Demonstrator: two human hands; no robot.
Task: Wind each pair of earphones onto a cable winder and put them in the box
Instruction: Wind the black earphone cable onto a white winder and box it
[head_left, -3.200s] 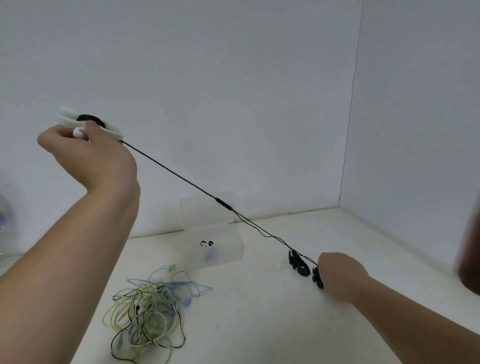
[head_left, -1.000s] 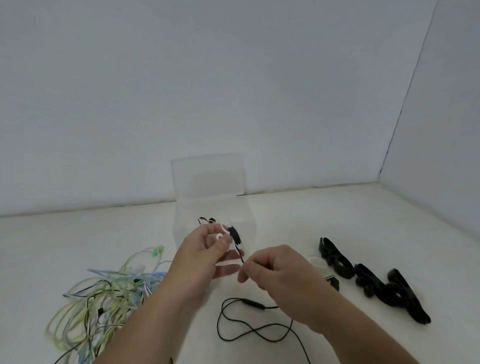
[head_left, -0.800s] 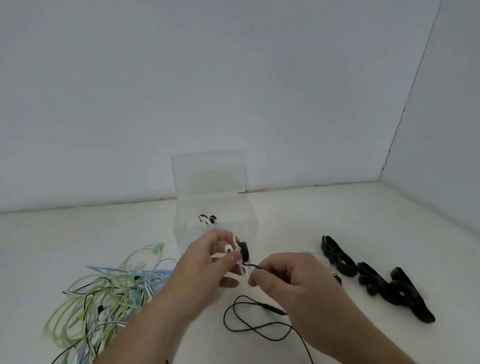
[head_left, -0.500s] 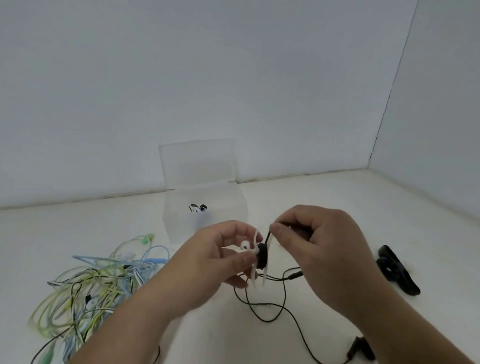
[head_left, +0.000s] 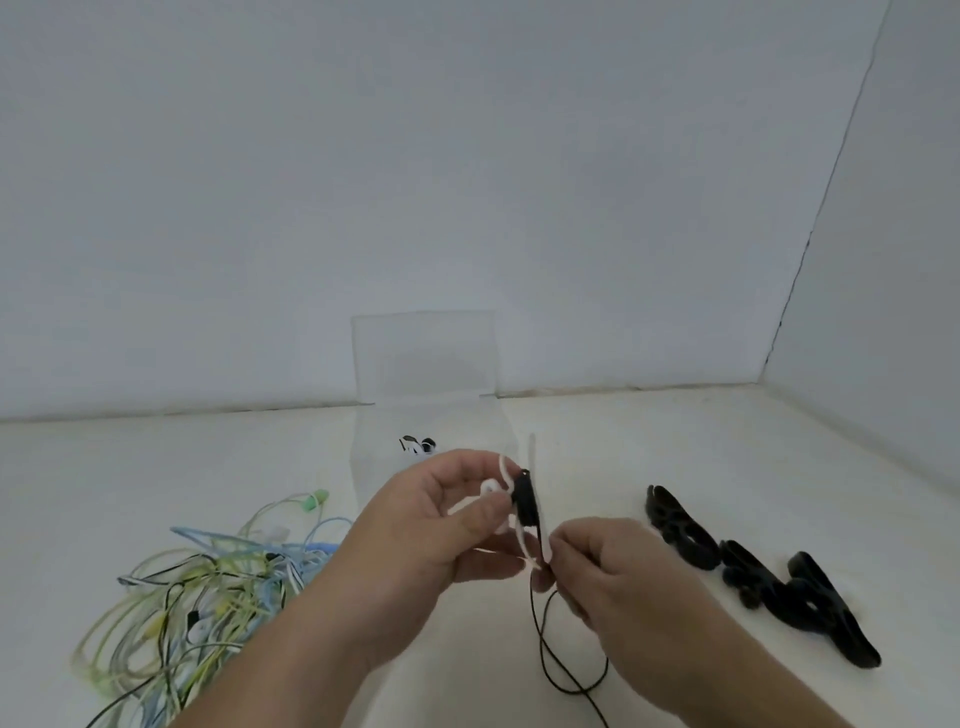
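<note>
Both bare: left hand (head_left: 441, 525), right hand (head_left: 613, 577); forearms (head_left: 291, 654) bare down to frame edge.

Left hand (head_left: 441, 525) gripping, right hand (head_left: 618, 577) pinching, close together

- Your winder (head_left: 531, 453): smooth white plastic.
- Your cord (head_left: 535, 618): black, with a slight sheen.
- The box (head_left: 423, 353) at the table's (head_left: 675, 431) back edge: clear, glossy plastic.
- Your spares (head_left: 810, 608): matt black.
- Table: smooth, matt white.
</note>
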